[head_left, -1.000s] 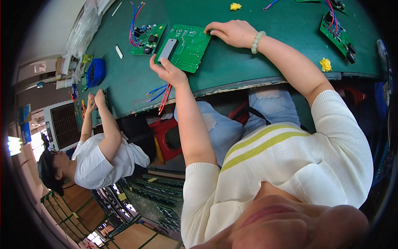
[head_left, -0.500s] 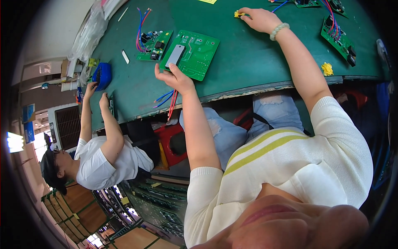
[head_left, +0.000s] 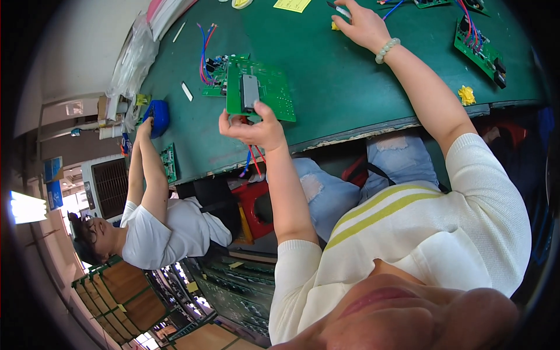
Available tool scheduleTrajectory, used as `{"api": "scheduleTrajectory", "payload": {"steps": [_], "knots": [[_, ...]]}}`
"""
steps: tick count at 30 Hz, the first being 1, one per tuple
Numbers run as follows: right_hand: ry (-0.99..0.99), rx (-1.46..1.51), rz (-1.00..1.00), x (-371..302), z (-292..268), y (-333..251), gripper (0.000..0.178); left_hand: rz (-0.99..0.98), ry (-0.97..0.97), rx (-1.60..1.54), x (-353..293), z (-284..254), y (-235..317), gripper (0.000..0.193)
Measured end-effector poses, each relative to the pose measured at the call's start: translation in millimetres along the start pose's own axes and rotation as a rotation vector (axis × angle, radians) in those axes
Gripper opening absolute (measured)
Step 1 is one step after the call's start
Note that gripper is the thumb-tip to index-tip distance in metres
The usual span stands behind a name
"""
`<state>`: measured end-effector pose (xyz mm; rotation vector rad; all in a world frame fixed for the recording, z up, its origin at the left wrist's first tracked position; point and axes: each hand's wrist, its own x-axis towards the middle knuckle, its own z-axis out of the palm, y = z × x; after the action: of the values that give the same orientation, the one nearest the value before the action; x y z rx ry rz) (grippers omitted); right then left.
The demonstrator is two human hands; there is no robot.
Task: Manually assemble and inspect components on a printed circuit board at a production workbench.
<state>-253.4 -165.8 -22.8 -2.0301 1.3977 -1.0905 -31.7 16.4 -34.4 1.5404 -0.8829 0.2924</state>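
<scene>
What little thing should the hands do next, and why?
Perhaps the right hand should bring its slim pen-like thing over to the green circuit board. The left hand holds that board by its near edge, with a long grey block facing up, while the pen-like thing is apart from it, off to the right.

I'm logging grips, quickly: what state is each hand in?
Left hand: closed, holding the green circuit board by its near edge.
Right hand: closed, apparently holding a slim pen-like tool.
</scene>
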Motion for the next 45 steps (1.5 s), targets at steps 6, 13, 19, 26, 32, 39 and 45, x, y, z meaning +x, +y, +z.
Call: {"api": "scheduleTrajectory", "payload": {"steps": [6, 13, 19, 26, 32, 39, 45], "knots": [[0.036, 0.093, -0.001, 2, 8, 5, 0.029, 0.649, -0.132, 0.413, 2, 28, 32, 0.086], [0.064, 0.108, -0.017, 1, 16, 9, 0.028, 0.666, -0.427, 0.180, -8, 43, 21, 0.088], [0.020, 0.154, -0.033, -1, 15, 2, 0.023, 0.459, -0.607, 0.250, -20, 29, -9, 0.056], [-0.170, 0.188, -0.531, -32, 29, -20, 0.038, 0.427, -0.649, 0.446, -21, 24, -16, 0.067], [-0.375, 0.004, -0.586, -47, 36, -35, 0.037, 0.381, -0.755, 0.363, -22, 25, -12, 0.092], [-0.319, -0.044, -0.513, -44, 45, -27, 0.037, 0.444, -0.643, 0.325, -23, 24, -2, 0.087], [-0.210, 0.008, -0.464, -40, 41, -19, 0.033, 0.648, -0.310, 0.249, -27, 17, -1, 0.051]]}}
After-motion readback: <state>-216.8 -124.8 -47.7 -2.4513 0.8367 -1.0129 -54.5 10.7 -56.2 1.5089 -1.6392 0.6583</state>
